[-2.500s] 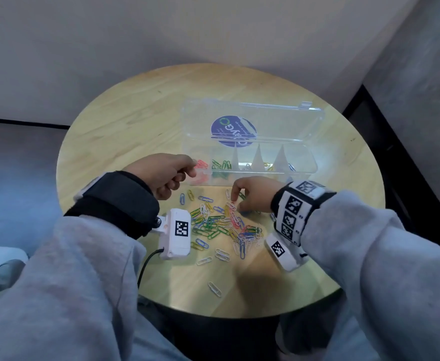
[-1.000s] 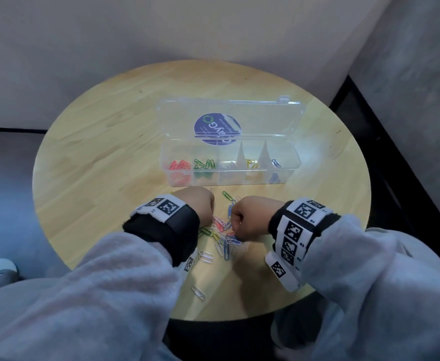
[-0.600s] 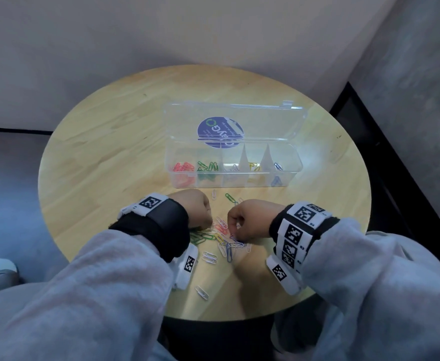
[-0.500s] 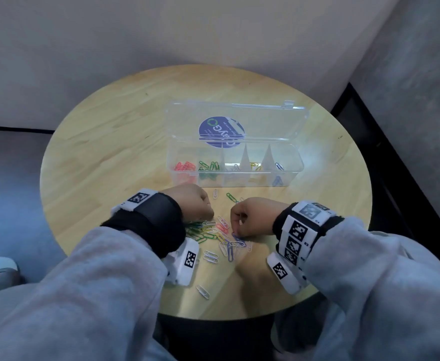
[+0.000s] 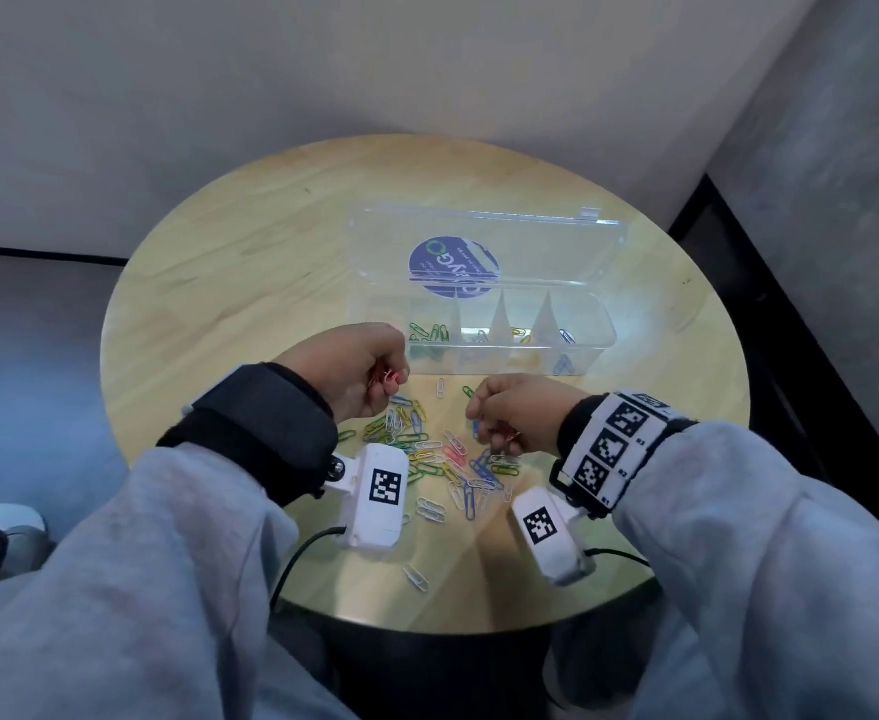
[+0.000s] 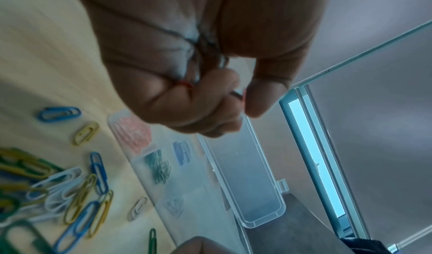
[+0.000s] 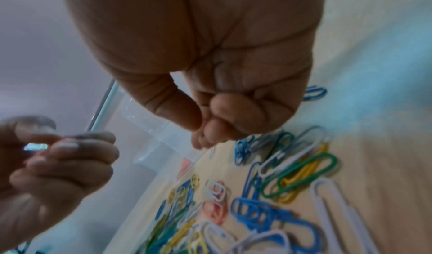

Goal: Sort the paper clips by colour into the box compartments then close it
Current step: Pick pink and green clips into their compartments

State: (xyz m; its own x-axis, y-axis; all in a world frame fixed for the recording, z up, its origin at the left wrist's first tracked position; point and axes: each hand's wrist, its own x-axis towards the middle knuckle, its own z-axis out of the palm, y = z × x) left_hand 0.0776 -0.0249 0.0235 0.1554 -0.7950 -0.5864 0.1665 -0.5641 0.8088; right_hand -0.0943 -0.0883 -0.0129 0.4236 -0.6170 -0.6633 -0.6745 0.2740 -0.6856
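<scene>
A round wooden table (image 5: pixel 250 283) carries a clear plastic box (image 5: pixel 590 340), lid open, at its far side. Nearer lies a loose heap of coloured paper clips (image 5: pixel 440 459), and one pale clip (image 5: pixel 415 578), possibly white, lies apart by the near edge.

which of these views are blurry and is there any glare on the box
Head view: sharp at the centre, round table bowed by the wide lens, soft glare on the clear box. Left wrist view: left hand and near clips smeared, box hazy. Right wrist view: right hand soft, loose paper clips blurred at the edges.
</scene>
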